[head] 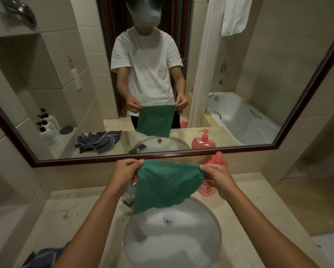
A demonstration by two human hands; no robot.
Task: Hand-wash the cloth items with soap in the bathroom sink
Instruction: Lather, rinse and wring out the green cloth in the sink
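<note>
A blue cloth is lying at the near left edge of the counter, beside the round sink, which is holding foamy water. Above the basin, the left hand and right hand are each pinching an upper corner of a green cloth, which is hanging spread between them. Behind it, a red soap bottle is standing against the mirror.
</note>
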